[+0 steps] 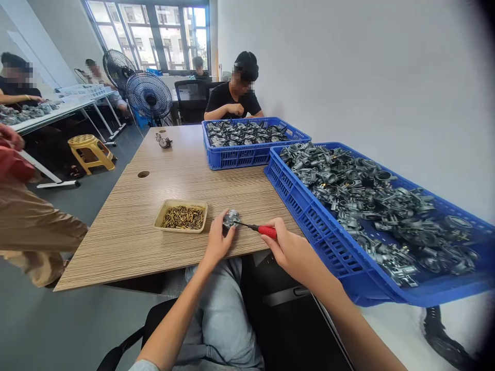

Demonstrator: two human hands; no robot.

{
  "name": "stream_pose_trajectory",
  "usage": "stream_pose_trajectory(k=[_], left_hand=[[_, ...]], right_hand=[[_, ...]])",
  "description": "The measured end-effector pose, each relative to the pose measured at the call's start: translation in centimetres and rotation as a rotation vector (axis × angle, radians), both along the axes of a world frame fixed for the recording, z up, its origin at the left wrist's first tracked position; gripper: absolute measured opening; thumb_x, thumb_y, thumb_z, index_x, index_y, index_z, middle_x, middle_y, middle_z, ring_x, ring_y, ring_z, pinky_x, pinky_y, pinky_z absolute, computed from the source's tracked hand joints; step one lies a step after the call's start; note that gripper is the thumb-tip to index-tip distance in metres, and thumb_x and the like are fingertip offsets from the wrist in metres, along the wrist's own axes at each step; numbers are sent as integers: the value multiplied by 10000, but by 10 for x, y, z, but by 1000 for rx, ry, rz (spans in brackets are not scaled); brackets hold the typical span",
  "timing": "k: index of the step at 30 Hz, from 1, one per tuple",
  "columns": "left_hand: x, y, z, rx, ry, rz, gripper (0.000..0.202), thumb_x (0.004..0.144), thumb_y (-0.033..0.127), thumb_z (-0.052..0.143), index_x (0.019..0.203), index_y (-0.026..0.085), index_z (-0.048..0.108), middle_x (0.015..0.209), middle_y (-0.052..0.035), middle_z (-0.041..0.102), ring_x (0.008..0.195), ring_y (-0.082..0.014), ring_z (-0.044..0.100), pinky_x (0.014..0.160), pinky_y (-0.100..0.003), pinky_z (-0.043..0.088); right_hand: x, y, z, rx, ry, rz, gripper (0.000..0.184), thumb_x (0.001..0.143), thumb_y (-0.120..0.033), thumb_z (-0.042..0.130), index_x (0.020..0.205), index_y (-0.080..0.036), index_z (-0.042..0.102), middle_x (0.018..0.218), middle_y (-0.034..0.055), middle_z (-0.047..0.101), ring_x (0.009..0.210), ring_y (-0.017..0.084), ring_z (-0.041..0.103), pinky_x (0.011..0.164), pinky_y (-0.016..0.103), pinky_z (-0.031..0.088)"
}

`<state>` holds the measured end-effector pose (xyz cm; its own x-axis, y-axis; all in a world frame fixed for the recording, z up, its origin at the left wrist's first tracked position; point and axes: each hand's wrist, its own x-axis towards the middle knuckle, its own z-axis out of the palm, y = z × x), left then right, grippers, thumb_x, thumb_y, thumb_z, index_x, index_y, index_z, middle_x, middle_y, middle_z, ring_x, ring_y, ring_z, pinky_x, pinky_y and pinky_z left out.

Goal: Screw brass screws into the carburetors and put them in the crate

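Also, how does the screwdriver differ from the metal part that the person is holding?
The screwdriver is long and slim; the metal part is compact. The screwdriver is red and black, the metal part silvery grey. The right hand grips the screwdriver; the left hand holds the metal part. Both are near the edge of the table.

Looks like a small-parts assembly workshop, with blue slatted plastic crates (309, 214) holding grey metal parts (340, 180), a shallow beige tray (160, 212) of brass-coloured pieces (183, 217) and a red-handled screwdriver (268, 231).
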<state>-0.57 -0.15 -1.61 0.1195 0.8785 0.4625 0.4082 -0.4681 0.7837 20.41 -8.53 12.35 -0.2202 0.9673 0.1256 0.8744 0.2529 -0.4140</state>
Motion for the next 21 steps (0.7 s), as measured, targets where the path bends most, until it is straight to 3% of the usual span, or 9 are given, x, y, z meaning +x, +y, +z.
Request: stream_pose_trajectory(k=[3,6,15,21], left_hand=[[0,1,-5,-38,-11,27,643,969,330,589,1550,254,327,1537,-124,480,1403,-273,476,1187,-466,362],[0,2,-9,-55,-6,40,669,966,353,591,1565,240,315,1574,-137,442,1439,-288,444,1200,-486,349],[0,2,-8,-35,-7,55,637,950,356,613,1533,232,387,1529,-137,504,1397,-282,495,1184,-486,379],[0,2,-8,-40,4,53,635,947,340,615,1528,222,387,1516,-144,512,1389,-284,500,1183,-492,380]], right_hand=[[-3,2,-3,31,-135,-82,204,1060,-398,391,1080,-208,462,806,69,736,748,283,748,581,290,396],[-5,3,-4,38,-199,-99,222,1064,-419,389,1062,-209,462,770,62,731,716,284,746,557,288,364],[2,0,-2,36,-21,22,232,1012,-319,472,1215,-220,423,808,16,730,733,241,738,625,271,421],[3,2,-3,26,-88,-45,135,1042,-337,424,1104,-219,443,787,34,725,728,260,739,595,273,388]])
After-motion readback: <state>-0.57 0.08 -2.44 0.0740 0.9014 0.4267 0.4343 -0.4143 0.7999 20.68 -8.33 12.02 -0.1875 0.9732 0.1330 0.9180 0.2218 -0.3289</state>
